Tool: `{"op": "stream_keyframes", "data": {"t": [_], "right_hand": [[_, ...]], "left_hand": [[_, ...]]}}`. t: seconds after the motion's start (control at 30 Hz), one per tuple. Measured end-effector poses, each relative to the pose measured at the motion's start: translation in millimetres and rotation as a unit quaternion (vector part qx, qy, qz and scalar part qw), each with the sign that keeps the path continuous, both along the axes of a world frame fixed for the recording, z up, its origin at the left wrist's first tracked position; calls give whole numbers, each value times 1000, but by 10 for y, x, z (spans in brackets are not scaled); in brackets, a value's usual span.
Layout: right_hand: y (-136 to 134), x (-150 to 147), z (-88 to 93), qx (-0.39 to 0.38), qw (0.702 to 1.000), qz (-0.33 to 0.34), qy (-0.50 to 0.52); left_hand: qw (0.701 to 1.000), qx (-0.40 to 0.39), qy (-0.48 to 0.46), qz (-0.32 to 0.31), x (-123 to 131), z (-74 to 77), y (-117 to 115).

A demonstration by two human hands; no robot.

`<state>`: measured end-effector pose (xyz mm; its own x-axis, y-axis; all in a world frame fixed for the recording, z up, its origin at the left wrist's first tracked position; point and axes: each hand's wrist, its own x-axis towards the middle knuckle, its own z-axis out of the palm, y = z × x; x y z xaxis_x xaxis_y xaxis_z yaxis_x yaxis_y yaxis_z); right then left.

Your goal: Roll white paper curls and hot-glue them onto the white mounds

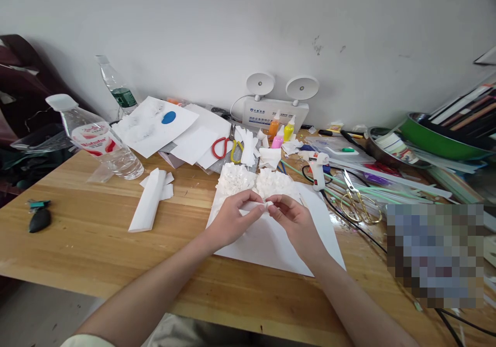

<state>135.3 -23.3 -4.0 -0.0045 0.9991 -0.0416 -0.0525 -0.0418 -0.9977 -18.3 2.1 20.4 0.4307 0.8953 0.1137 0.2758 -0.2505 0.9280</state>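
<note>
Between the fingertips of both hands is a small piece of white paper (267,204), partly hidden by the fingers. My left hand (238,216) pinches it from the left, and my right hand (291,222) pinches it from the right. Both are held over a white sheet of paper (267,249) lying on the wooden table. Just beyond my fingers, two clusters of crumpled white paper pieces rest on the sheet: a left cluster (234,177) and a right cluster (276,182).
A white glue gun (318,171) and gold-handled scissors (354,202) lie to the right, near a black cable. Folded white paper (149,202) and a water bottle (104,142) are on the left. Red-and-yellow-handled scissors (222,148) and paint bottles (289,130) stand behind, before an emergency light (271,111).
</note>
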Motion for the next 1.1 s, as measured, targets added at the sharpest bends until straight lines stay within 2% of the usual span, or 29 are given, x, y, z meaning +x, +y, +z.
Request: {"op": "stream_keyframes", "data": {"t": [0.3,0.57,0.73,1.1], "right_hand": [[3,-4,15,-6,1000,5,4],[7,13,6,-14,1000,-16,8],[2,5,5,-19,1000,-18,5],[-9,-7,23,4,999,48,9]], "left_hand": [[1000,12,-4,-7,2,-5,5],[998,25,27,45,13,-50,20],[999,29,23,38,8,-52,20],[996,66,43,33,10,-65,18]]}}
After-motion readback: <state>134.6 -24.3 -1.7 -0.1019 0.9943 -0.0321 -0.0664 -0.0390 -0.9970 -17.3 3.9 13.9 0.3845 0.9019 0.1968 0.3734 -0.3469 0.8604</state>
